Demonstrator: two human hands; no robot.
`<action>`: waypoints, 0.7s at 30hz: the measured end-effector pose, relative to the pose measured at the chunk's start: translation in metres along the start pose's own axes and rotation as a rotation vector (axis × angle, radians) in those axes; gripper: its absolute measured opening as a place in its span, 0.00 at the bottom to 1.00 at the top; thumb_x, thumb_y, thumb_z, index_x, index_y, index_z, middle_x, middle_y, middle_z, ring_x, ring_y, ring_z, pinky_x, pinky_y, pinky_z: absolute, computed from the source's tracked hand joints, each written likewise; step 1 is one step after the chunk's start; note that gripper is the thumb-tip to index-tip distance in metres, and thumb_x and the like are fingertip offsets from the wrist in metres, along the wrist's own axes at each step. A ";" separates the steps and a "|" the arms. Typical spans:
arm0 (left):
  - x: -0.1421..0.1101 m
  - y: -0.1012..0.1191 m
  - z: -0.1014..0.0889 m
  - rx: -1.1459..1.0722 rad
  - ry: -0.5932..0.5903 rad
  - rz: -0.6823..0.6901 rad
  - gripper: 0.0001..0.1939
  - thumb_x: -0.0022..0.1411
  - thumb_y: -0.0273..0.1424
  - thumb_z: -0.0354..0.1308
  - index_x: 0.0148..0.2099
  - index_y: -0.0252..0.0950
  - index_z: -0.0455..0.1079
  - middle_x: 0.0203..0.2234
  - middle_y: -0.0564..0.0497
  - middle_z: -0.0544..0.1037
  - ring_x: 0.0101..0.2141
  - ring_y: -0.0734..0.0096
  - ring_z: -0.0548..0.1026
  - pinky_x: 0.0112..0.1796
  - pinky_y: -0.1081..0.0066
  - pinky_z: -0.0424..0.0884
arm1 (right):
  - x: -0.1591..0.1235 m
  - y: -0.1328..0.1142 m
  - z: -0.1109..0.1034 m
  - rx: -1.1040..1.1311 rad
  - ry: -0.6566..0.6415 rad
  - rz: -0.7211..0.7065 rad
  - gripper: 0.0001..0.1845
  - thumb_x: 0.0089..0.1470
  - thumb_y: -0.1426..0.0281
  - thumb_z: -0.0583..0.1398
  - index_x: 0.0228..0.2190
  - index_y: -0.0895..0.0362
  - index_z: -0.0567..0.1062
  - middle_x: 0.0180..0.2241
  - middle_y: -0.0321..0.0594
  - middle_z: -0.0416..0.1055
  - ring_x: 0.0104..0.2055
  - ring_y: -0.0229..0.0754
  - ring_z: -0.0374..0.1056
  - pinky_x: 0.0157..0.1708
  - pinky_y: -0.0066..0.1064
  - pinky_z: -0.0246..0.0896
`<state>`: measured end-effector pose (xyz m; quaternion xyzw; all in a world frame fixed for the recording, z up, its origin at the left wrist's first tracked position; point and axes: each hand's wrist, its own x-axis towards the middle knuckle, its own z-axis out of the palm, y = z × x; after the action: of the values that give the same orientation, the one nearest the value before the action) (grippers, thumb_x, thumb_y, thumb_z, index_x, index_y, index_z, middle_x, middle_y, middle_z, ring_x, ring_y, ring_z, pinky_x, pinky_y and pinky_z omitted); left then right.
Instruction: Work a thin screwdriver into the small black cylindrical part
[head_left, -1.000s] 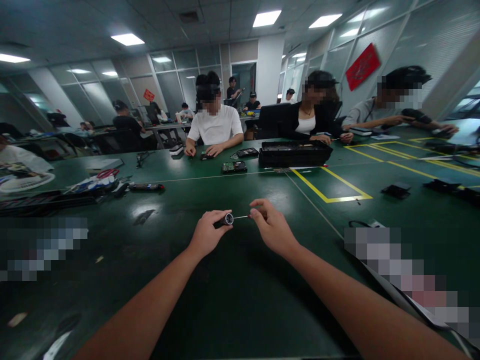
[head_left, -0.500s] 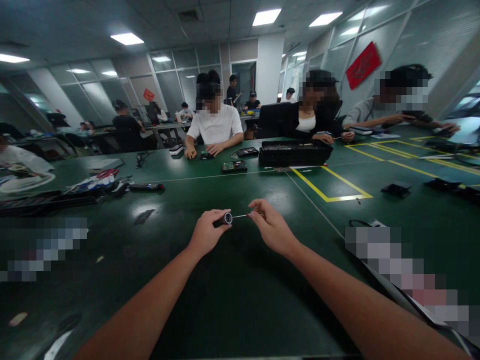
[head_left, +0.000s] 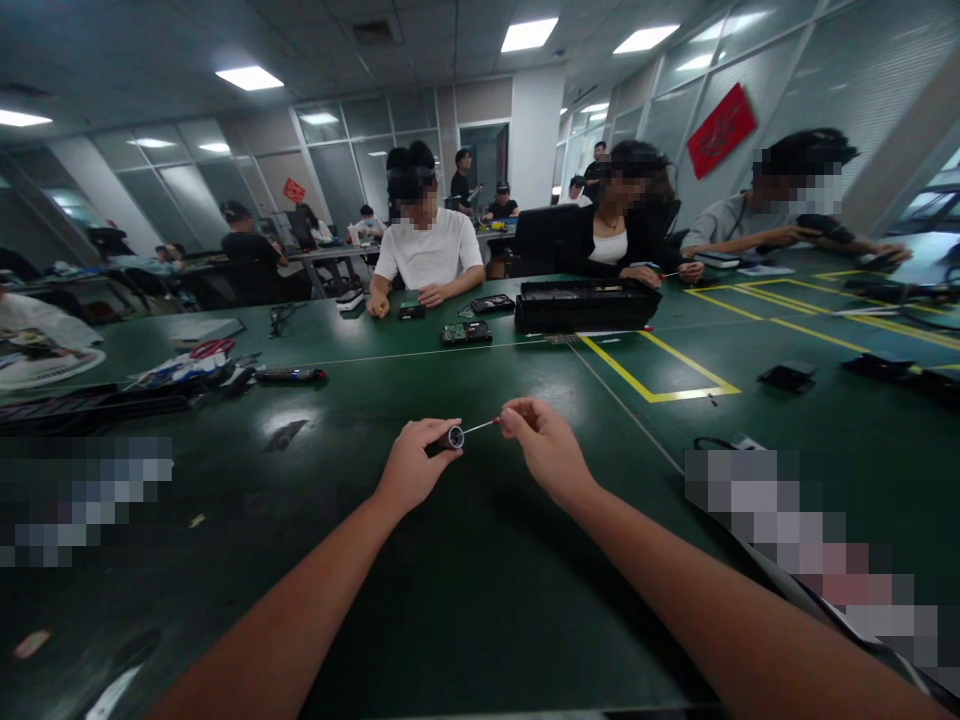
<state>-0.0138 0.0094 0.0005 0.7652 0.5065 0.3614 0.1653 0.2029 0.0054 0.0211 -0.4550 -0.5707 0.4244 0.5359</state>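
Red-ended rod just tipped up at your right hand.
A moment ago it was closer to level; now it slants off the silver-rimmed end of the black cylinder gripped in your left hand, so probably less lined up. Your right fingertips pinch the red end. Can't tell how deep it goes. Bench edge is well back toward you, yellow tape well off ahead-right.

On the table, a hard drive lies just left of a case — both beyond the cylinder in the left hand and the shaft running from its mouth to the right hand.
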 end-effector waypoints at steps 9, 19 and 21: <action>0.003 0.012 0.002 0.034 -0.078 -0.030 0.21 0.61 0.28 0.64 0.56 0.45 0.73 0.51 0.48 0.77 0.53 0.56 0.71 0.62 0.43 0.52 | 0.015 0.022 -0.006 0.249 0.243 0.170 0.14 0.57 0.55 0.59 0.31 0.53 0.69 0.26 0.38 0.67 0.27 0.41 0.65 0.31 0.38 0.72; 0.001 0.012 0.003 0.042 -0.089 -0.036 0.21 0.60 0.28 0.65 0.55 0.47 0.74 0.48 0.49 0.78 0.51 0.57 0.72 0.62 0.42 0.48 | 0.006 0.011 -0.001 0.100 0.139 0.012 0.16 0.58 0.53 0.58 0.35 0.54 0.71 0.29 0.36 0.70 0.32 0.41 0.68 0.36 0.36 0.66; 0.001 0.015 0.002 0.047 -0.094 -0.037 0.21 0.60 0.28 0.65 0.55 0.46 0.74 0.48 0.49 0.78 0.51 0.56 0.72 0.62 0.42 0.48 | 0.005 0.011 -0.002 0.024 0.128 -0.013 0.17 0.60 0.54 0.57 0.35 0.55 0.70 0.29 0.36 0.70 0.31 0.40 0.67 0.35 0.36 0.65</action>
<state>-0.0023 0.0041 0.0084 0.7753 0.5208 0.3100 0.1776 0.2055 0.0128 0.0116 -0.4711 -0.5328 0.3979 0.5796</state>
